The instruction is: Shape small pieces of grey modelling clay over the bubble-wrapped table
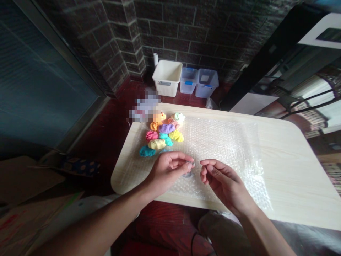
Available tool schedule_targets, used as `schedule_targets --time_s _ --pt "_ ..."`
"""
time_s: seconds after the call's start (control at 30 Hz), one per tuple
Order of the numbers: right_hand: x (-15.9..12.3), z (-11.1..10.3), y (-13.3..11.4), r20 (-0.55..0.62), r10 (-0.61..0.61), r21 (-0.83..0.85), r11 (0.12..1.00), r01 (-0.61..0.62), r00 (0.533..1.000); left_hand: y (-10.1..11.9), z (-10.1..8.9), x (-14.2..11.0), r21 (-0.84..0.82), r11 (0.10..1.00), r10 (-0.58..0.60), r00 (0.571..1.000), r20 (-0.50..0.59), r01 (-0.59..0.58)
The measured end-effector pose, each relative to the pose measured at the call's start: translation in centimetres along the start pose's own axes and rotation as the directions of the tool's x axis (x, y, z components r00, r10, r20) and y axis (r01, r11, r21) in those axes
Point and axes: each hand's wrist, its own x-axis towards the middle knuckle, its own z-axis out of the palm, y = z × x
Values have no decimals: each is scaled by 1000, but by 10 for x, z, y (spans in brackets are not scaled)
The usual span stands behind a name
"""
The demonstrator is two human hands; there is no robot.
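Note:
My left hand (167, 170) hovers over the near edge of the bubble wrap sheet (226, 142), its fingers pinched on a small grey object (190, 164) too small to name. My right hand (222, 179) is just to the right of it, fingers curled and loosely together, nothing visible in them, fingertips close to the left hand's pinch. A small round grey thing (187, 174) lies on the wrap under the hands. Beyond the left hand sits a heap of coloured clay lumps (163, 135): pink, yellow, teal, purple, orange.
The pale wooden table (293, 167) carries the bubble wrap. Behind it on the red floor stand a white bin (167, 77) and two clear lidded boxes (199, 82) against a dark brick wall. Cardboard (26, 199) lies at the left; a black frame (269, 53) rises at the right.

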Motion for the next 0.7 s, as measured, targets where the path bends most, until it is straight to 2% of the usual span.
schedule_targets --time_s 0.17,0.47,0.7 --pt "0 -4 0 -67 -2 -35 999 0 998 -1 -1 0 -5 1000 -2 1000 9 2" --pt "0 0 -3 -68 98 48 994 -94 993 1 1 0 -22 1000 -13 1000 -5 13" --pt "1 0 -2 -55 52 128 991 -45 997 -2 0 0 -24 1000 4 1000 11 -4"
